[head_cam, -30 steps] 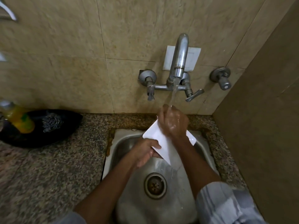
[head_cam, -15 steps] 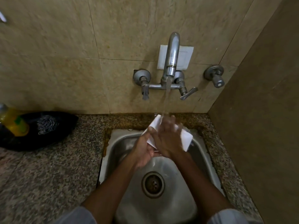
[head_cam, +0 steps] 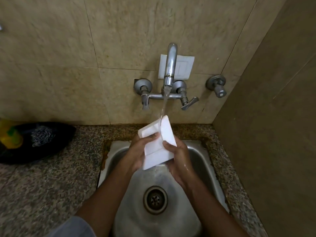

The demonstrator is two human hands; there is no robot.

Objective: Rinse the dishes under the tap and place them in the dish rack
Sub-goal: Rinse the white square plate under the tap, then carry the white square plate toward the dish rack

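White square dish sits mid-frame, above the back part of the sink, tilted with its far edge up toward the tap. We hold it with both hands. Left hand wraps the left and lower edge, thumb laid across the inner face. Right hand grips the right edge, fingertips curled over onto the face; that hand looks wet.

Water stream runs from the spout and lands on the dish's upper edge, near the raised rim. The dish shows a recessed panel and a stepped rim; we cannot tell more of its shape.

Around it:
- Drain lower centre of the frame, uncovered, between our forearms.
- Left lever handle hangs down; right lever handle is angled out to the right.
- Separate wall valve further right, well apart from the dish.
- White wall plate behind the spout.
- Speckled granite counter surrounds the sink.
- Black bowl-like item at left edge of frame, with a steel scrubber in it and a yellow bottle beside or in it, blurred.

Nothing sits between the dish and the stream. Dish rack is out of frame.
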